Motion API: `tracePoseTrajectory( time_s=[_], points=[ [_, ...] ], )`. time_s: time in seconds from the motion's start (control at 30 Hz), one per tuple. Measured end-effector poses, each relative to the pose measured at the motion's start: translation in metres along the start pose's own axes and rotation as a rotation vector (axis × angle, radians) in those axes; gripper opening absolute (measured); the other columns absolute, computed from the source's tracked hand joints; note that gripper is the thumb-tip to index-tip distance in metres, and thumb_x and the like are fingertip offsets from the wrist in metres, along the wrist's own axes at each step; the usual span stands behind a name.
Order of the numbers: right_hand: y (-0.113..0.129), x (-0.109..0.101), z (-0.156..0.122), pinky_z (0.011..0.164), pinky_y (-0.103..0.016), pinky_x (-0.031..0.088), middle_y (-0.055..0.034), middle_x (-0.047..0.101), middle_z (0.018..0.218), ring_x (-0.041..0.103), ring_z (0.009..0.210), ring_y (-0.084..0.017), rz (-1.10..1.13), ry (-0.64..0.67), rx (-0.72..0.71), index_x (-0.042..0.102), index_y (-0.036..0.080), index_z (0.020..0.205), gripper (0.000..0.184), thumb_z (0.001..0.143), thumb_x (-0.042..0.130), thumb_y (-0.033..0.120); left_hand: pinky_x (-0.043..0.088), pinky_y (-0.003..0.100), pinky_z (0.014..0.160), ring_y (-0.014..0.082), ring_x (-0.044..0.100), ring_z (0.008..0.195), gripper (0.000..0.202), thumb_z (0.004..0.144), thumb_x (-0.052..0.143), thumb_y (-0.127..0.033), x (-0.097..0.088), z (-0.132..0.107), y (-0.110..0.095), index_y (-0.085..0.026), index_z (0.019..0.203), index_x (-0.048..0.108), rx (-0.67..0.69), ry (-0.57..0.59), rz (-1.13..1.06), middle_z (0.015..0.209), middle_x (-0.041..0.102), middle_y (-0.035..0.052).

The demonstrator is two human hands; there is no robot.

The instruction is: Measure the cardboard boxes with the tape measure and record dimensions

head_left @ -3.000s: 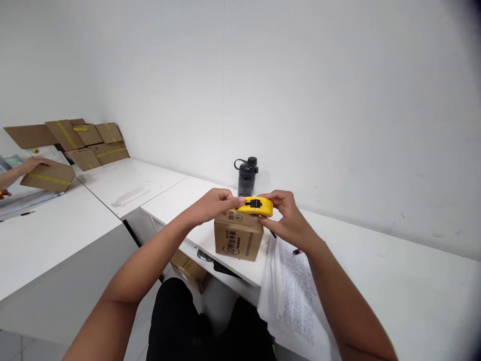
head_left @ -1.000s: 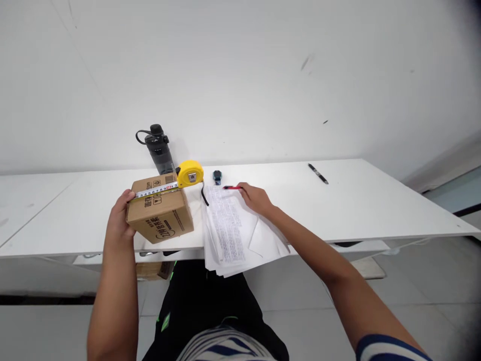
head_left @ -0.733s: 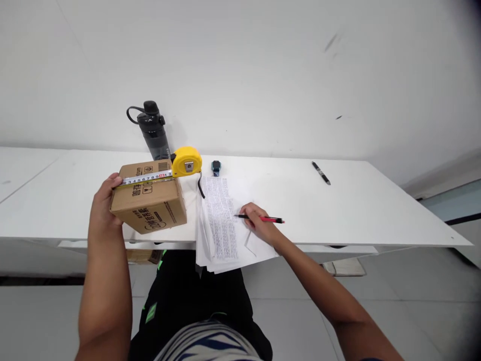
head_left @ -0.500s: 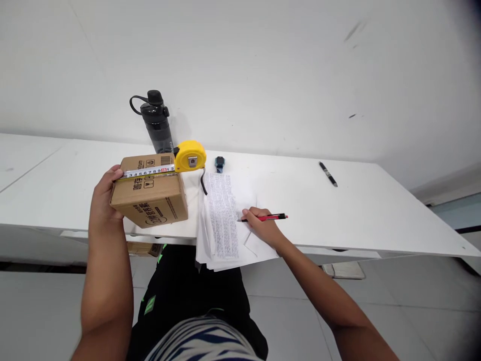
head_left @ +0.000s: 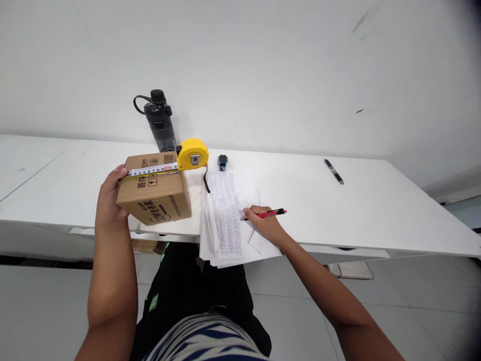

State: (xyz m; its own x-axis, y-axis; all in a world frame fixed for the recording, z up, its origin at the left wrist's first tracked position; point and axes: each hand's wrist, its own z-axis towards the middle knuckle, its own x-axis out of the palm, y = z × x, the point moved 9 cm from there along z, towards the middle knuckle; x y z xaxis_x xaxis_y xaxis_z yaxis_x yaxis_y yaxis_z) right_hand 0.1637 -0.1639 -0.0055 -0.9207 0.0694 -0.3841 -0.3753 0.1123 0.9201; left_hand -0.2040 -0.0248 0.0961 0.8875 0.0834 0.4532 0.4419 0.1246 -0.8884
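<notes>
My left hand (head_left: 112, 195) grips the left end of a brown cardboard box (head_left: 158, 193), its thumb pressing the end of a tape measure's blade against the top. The blade lies stretched across the box, and the yellow tape measure case (head_left: 193, 154) sits at the box's right edge with its black strap hanging down. Between the fingers of my right hand (head_left: 266, 223) is a red and black pen (head_left: 273, 213). Its tip meets the stack of papers (head_left: 227, 215), which is covered in dense handwriting and overhangs the table's front edge.
Behind the box stands a dark water bottle (head_left: 161, 123). A watch (head_left: 222, 162) lies behind the papers, and a black pen (head_left: 334, 171) rests farther right on the white table (head_left: 300, 185). Below the table, another cardboard box (head_left: 148, 246) shows partly. A wall rises behind.
The whole view has shifted slightly, so things appear a little farther right. The pen in my right hand is tilted a bit more steeply. Both holds are the same.
</notes>
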Motion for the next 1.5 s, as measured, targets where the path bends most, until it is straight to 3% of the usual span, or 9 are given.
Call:
tracePoseTrajectory(
  time_s=[0.13, 0.47, 0.63, 0.77, 0.93, 1.2, 1.4, 1.5],
  points=[
    [0.0, 0.0, 0.0, 0.065, -0.032, 0.039, -0.0017, 0.058, 0.063, 0.059, 0.073, -0.02, 0.0, -0.008, -0.015, 0.048, 0.022, 0.056, 0.043, 0.089, 0.053, 0.05, 0.049, 0.027, 0.073, 0.0156, 0.059, 0.078, 0.027, 0.06, 0.072, -0.02, 0.0, 0.0, 0.003, -0.015, 0.085, 0.062, -0.031, -0.007, -0.062, 0.08, 0.064, 0.0009],
    [-0.002, -0.003, -0.001, 0.07, -0.033, 0.043, -0.0052, 0.068, 0.075, 0.063, 0.08, -0.022, 0.017, -0.021, -0.016, 0.054, 0.021, 0.058, 0.042, 0.09, 0.052, 0.049, 0.048, 0.026, 0.07, 0.0139, 0.058, 0.074, 0.024, 0.063, 0.07, -0.02, -0.002, 0.001, 0.004, -0.015, 0.085, 0.063, -0.03, -0.001, -0.063, 0.084, 0.066, 0.0013],
    [-0.001, -0.004, -0.002, 0.069, -0.033, 0.043, -0.0043, 0.067, 0.07, 0.063, 0.076, -0.022, 0.01, -0.023, -0.03, 0.047, 0.022, 0.054, 0.045, 0.09, 0.053, 0.049, 0.048, 0.027, 0.07, 0.0141, 0.058, 0.074, 0.022, 0.064, 0.069, -0.02, 0.0, 0.001, 0.003, -0.015, 0.084, 0.062, -0.01, 0.004, -0.049, 0.083, 0.066, 0.001],
    [-0.003, -0.009, -0.003, 0.07, -0.033, 0.043, -0.0045, 0.067, 0.073, 0.063, 0.077, -0.022, -0.003, -0.063, -0.016, 0.055, 0.021, 0.058, 0.042, 0.09, 0.052, 0.049, 0.049, 0.029, 0.073, 0.0151, 0.057, 0.071, 0.021, 0.065, 0.068, -0.024, 0.009, 0.0, 0.002, -0.015, 0.083, 0.062, -0.004, 0.068, -0.012, 0.08, 0.064, 0.0019],
    [-0.005, -0.006, -0.002, 0.063, -0.032, 0.04, -0.0023, 0.057, 0.061, 0.059, 0.07, -0.021, -0.008, -0.024, 0.005, 0.048, 0.022, 0.054, 0.043, 0.088, 0.054, 0.048, 0.049, 0.029, 0.076, 0.0148, 0.057, 0.071, 0.017, 0.066, 0.066, -0.024, 0.016, -0.001, 0.002, -0.015, 0.079, 0.06, 0.004, 0.125, -0.004, 0.081, 0.064, 0.0022],
    [-0.006, -0.01, -0.004, 0.064, -0.033, 0.041, -0.0027, 0.059, 0.062, 0.058, 0.069, -0.021, 0.008, -0.075, -0.003, 0.049, 0.022, 0.054, 0.042, 0.085, 0.056, 0.05, 0.051, 0.032, 0.079, 0.0193, 0.061, 0.082, 0.018, 0.067, 0.066, -0.025, 0.019, -0.002, 0.001, -0.015, 0.081, 0.062, 0.016, 0.152, 0.006, 0.08, 0.064, 0.0034],
    [-0.005, -0.014, -0.005, 0.063, -0.032, 0.039, -0.0002, 0.052, 0.057, 0.053, 0.065, -0.019, 0.016, -0.13, 0.01, 0.042, 0.023, 0.051, 0.043, 0.086, 0.054, 0.045, 0.05, 0.03, 0.079, 0.0142, 0.056, 0.073, 0.015, 0.068, 0.066, -0.023, 0.011, 0.0, 0.002, -0.015, 0.08, 0.06, 0.016, 0.09, -0.014, 0.086, 0.065, 0.0033],
    [-0.004, -0.015, -0.006, 0.063, -0.033, 0.039, -0.0016, 0.057, 0.061, 0.053, 0.065, -0.018, 0.015, -0.141, 0.006, 0.044, 0.022, 0.052, 0.043, 0.087, 0.053, 0.045, 0.049, 0.03, 0.079, 0.0153, 0.057, 0.076, 0.016, 0.068, 0.066, -0.023, 0.01, 0.0, 0.003, -0.015, 0.082, 0.061, 0.016, 0.084, -0.017, 0.084, 0.064, 0.0028]
  ],
)
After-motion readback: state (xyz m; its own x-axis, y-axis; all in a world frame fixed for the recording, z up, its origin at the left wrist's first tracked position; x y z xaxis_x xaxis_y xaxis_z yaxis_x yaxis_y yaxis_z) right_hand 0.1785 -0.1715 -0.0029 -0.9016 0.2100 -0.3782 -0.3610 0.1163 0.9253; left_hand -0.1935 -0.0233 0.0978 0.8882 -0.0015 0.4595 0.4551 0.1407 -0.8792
